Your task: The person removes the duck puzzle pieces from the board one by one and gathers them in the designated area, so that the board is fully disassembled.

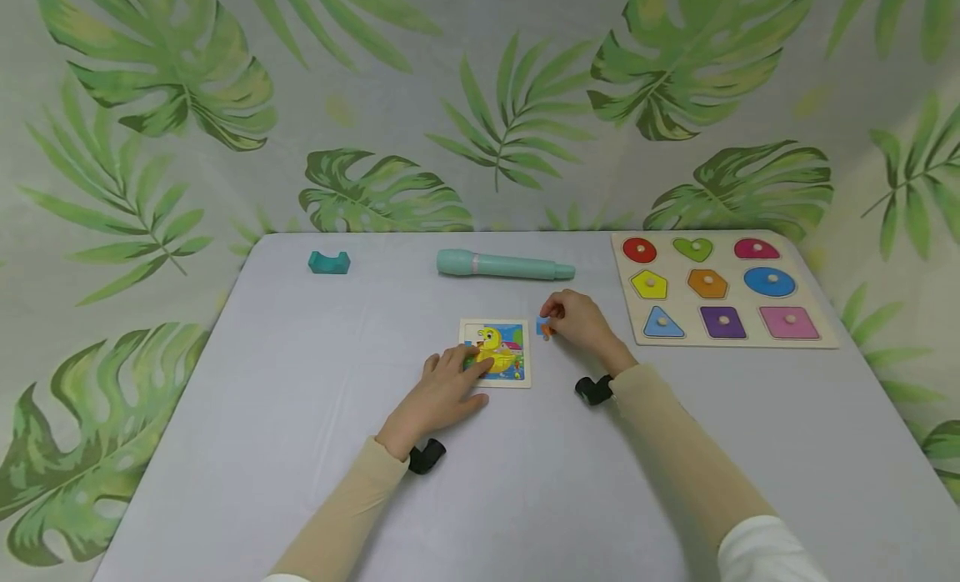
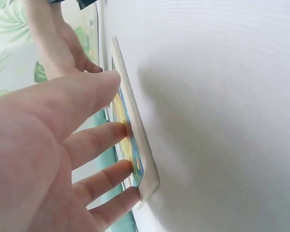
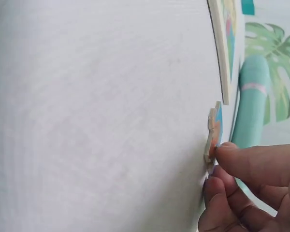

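Left hand (image 1: 438, 392) is lying with its fingers spread, while the right hand (image 1: 579, 322) is holding a tight pinch. Under the left fingertips, a flat, square puzzle (image 1: 506, 383) is showing a pale, wood-like rim around a brightly printed yellow duck (image 1: 499, 360). Just beside its right edge, the right thumb and fingers are gripping a small, thin blue-and-orange piece (image 3: 214, 131) with an uneven outline

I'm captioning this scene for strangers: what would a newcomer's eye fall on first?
Probably the shape board, with its nine bright shapes, at the back right of the table. Next comes the yellow duck puzzle near the middle, with the left hand resting on it. Just right of the puzzle, the right hand pinches a small blue-and-orange piece.
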The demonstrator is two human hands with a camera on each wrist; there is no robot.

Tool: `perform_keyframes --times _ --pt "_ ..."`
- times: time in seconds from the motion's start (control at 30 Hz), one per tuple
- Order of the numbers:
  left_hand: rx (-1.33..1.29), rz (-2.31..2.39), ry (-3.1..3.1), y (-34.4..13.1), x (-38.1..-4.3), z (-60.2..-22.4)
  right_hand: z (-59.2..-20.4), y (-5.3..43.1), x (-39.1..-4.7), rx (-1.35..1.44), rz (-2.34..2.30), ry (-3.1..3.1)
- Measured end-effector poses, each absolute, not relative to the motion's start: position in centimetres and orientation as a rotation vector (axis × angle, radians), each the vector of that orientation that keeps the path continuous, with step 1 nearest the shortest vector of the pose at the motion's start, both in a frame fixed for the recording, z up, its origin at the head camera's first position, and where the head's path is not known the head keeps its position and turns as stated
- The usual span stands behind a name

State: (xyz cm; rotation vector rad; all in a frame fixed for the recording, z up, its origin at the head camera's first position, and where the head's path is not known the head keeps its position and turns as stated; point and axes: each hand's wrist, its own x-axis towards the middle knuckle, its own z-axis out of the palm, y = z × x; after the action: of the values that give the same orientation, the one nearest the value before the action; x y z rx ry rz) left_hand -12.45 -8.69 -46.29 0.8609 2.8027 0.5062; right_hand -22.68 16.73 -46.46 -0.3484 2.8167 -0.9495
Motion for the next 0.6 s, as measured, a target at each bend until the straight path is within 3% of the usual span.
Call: perform_keyframes --times 0.33,0.6 --pt "0.953 0.520 2.793 -8.6 -12.6 -46.3 -45.7 13.7 -22.5 -0.682 -1.154 2.598" --pt "0.954 0.479 2.788 -8.7 -12.7 -46.5 -46.0 10.9 -22.8 -0.776 -0.982 2.524"
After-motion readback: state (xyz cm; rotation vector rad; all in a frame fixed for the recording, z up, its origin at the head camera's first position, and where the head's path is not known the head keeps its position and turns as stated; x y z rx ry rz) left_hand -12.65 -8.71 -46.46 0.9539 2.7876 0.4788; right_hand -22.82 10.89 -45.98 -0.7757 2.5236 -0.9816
